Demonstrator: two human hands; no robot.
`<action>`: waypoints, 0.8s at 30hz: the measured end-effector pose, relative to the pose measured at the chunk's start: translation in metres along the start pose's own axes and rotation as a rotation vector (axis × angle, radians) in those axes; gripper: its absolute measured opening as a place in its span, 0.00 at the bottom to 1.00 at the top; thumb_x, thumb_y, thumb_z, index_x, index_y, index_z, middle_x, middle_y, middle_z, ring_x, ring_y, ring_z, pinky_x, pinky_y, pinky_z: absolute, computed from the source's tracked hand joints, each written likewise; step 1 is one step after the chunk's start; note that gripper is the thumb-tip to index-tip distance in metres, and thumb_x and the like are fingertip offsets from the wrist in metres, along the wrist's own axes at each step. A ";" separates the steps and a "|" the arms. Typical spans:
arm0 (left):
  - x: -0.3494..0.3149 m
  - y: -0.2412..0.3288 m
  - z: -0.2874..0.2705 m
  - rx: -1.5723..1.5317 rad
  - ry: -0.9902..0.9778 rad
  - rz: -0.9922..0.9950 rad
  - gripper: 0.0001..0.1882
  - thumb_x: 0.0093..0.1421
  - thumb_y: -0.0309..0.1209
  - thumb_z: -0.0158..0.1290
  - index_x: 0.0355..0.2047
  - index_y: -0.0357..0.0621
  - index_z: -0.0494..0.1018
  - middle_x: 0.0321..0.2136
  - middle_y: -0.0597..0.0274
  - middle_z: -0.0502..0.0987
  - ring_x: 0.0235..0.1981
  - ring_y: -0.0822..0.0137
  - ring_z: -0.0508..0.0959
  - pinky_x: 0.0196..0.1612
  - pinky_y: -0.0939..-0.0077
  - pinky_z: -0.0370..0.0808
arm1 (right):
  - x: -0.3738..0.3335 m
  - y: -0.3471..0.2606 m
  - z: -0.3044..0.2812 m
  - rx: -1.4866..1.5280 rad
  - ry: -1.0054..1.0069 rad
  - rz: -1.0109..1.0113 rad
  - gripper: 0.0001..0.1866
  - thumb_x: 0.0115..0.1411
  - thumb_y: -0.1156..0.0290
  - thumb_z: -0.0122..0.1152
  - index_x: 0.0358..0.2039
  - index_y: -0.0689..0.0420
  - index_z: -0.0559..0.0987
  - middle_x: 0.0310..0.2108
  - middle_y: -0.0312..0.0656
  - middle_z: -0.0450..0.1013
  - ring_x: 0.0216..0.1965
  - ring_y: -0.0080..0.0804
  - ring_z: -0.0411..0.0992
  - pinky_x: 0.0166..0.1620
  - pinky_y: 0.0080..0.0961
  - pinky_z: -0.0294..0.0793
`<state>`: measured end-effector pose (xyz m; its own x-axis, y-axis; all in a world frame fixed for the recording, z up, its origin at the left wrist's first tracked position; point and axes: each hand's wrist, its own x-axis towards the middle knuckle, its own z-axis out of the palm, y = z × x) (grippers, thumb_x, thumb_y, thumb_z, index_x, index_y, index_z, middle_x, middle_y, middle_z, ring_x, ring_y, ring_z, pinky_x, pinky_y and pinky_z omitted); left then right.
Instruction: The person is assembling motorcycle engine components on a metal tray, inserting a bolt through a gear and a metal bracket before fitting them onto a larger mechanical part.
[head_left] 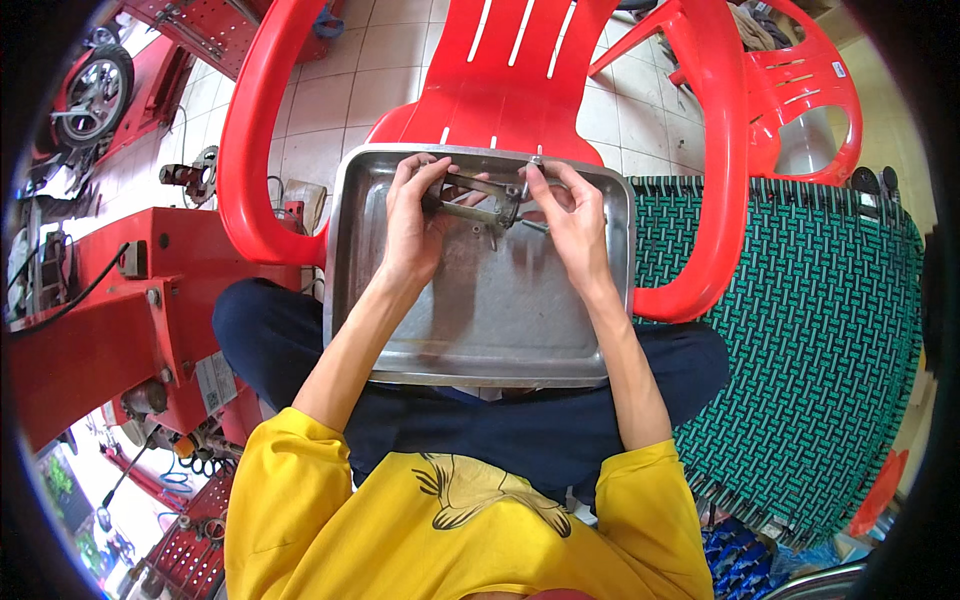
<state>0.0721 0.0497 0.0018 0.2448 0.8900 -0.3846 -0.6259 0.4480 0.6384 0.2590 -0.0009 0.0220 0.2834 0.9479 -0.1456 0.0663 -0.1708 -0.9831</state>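
Observation:
Over the far part of a shallow steel tray (465, 330), my left hand (412, 215) grips the left end of a dark metal bracket (470, 210) with two parallel arms. My right hand (572, 215) is closed at the bracket's right end, its thumb and fingers pinching a small bolt-like metal piece (536, 161). Whether that piece is fixed to the bracket cannot be made out. Just below the bracket, a few small screws (492, 240) and a thin metal pin (535, 226) lie on the tray bottom. Some fingertips are hidden behind the metal.
The tray's far side rests against a red plastic chair (500, 80), whose arms curve round both sides. A green woven lounger (790, 330) stands at the right. Red workshop machinery (100, 320) fills the left, with a wheel (95, 95) farther back. Another red chair (800, 90) is behind.

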 end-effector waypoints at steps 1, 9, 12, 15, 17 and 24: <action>0.001 -0.002 0.001 -0.003 0.019 0.024 0.13 0.70 0.32 0.55 0.50 0.43 0.66 0.46 0.53 0.77 0.48 0.51 0.85 0.51 0.56 0.86 | -0.001 0.001 0.000 0.001 0.003 0.062 0.16 0.74 0.59 0.61 0.49 0.60 0.81 0.44 0.40 0.82 0.42 0.23 0.81 0.41 0.24 0.84; -0.001 0.002 0.010 0.384 0.017 0.113 0.23 0.69 0.33 0.60 0.60 0.42 0.68 0.47 0.55 0.79 0.50 0.61 0.82 0.57 0.62 0.79 | -0.002 -0.007 -0.010 0.273 -0.082 0.118 0.21 0.73 0.57 0.61 0.54 0.62 0.77 0.55 0.47 0.79 0.48 0.39 0.84 0.41 0.33 0.89; -0.005 0.011 0.012 0.744 -0.090 0.202 0.32 0.61 0.35 0.70 0.62 0.41 0.71 0.45 0.59 0.81 0.47 0.71 0.80 0.54 0.73 0.74 | -0.004 -0.021 -0.014 0.274 -0.043 0.115 0.21 0.73 0.57 0.61 0.54 0.62 0.77 0.57 0.48 0.77 0.46 0.39 0.85 0.42 0.33 0.89; 0.000 0.010 0.006 0.744 -0.171 0.127 0.35 0.55 0.33 0.74 0.62 0.42 0.72 0.45 0.59 0.81 0.46 0.72 0.81 0.52 0.73 0.76 | 0.000 -0.016 -0.022 0.334 -0.025 0.023 0.19 0.70 0.62 0.66 0.52 0.65 0.78 0.50 0.45 0.78 0.41 0.40 0.85 0.44 0.29 0.87; 0.004 0.010 -0.001 0.783 -0.206 0.097 0.35 0.51 0.32 0.77 0.58 0.42 0.75 0.44 0.60 0.82 0.45 0.71 0.81 0.51 0.74 0.77 | -0.001 -0.020 -0.024 0.331 -0.026 0.010 0.19 0.70 0.62 0.67 0.51 0.65 0.77 0.48 0.44 0.77 0.39 0.40 0.86 0.45 0.28 0.86; 0.002 0.009 0.004 1.405 -0.334 0.412 0.37 0.40 0.37 0.80 0.50 0.38 0.79 0.45 0.52 0.84 0.48 0.57 0.84 0.55 0.62 0.78 | 0.002 -0.008 -0.025 0.323 -0.006 0.064 0.21 0.72 0.61 0.65 0.52 0.67 0.76 0.48 0.45 0.77 0.37 0.41 0.85 0.38 0.27 0.86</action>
<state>0.0697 0.0553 0.0092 0.5074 0.8615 0.0182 0.4629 -0.2903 0.8375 0.2827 -0.0041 0.0323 0.2715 0.9397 -0.2082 -0.2582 -0.1372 -0.9563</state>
